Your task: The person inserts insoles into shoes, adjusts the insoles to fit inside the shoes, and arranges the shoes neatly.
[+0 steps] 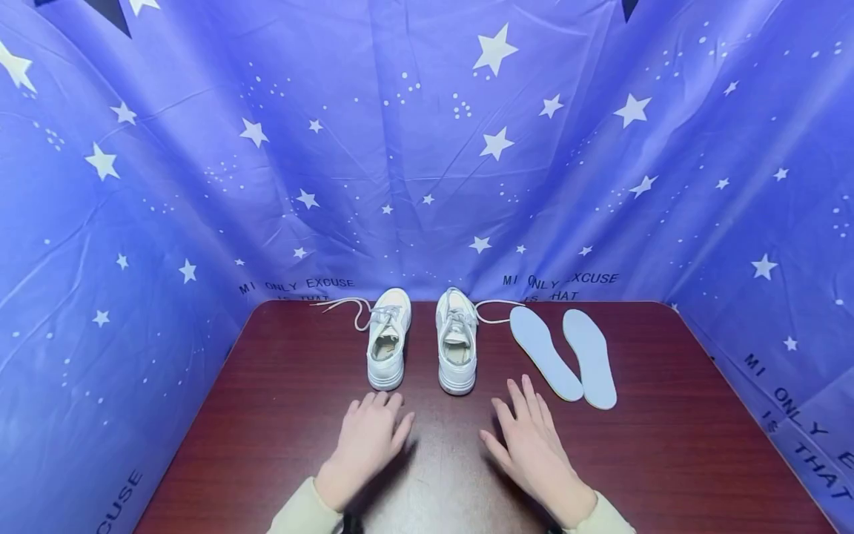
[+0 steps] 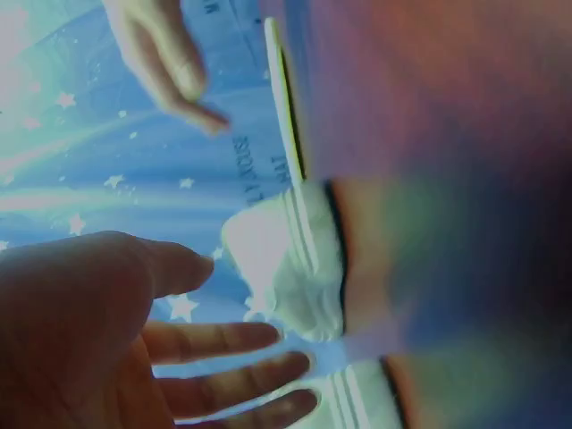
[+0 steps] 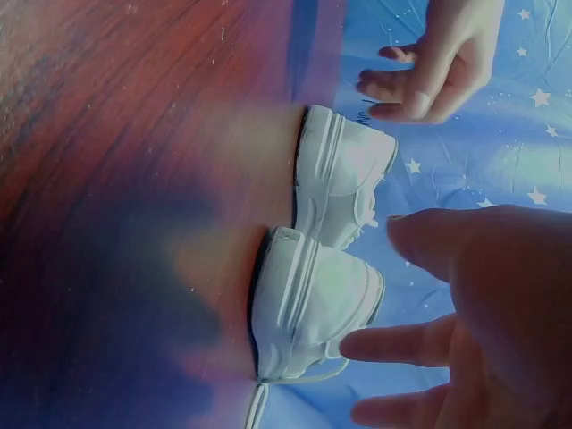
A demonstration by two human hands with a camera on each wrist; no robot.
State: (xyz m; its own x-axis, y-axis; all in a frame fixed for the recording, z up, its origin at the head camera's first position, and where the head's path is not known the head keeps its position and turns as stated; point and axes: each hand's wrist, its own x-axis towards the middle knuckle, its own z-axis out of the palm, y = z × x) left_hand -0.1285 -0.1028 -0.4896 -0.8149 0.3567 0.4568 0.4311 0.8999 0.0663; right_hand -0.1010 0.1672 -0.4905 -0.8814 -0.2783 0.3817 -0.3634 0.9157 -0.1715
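Two white lace-up shoes stand side by side near the table's back edge, toes pointing away: the left shoe (image 1: 385, 373) and the right shoe (image 1: 457, 377). Their laces hang loose at the outer sides. To the right lie two pale insoles, the nearer-in insole (image 1: 543, 354) slanted and the outer insole (image 1: 590, 360) beside it, close together at the heel ends. My left hand (image 1: 369, 434) hovers just short of the left shoe's heel, fingers loosely bent and holding nothing. Fingers spread, my right hand (image 1: 534, 445) is in front of the insoles, also holding nothing.
A dark red wooden table (image 1: 280, 415) carries everything. Blue star-printed curtain (image 1: 414, 148) encloses it at the back and on both sides. The left shoe's lace (image 1: 347, 301) reaches the back edge; the right shoe's lace (image 1: 494, 321) runs toward the insoles.
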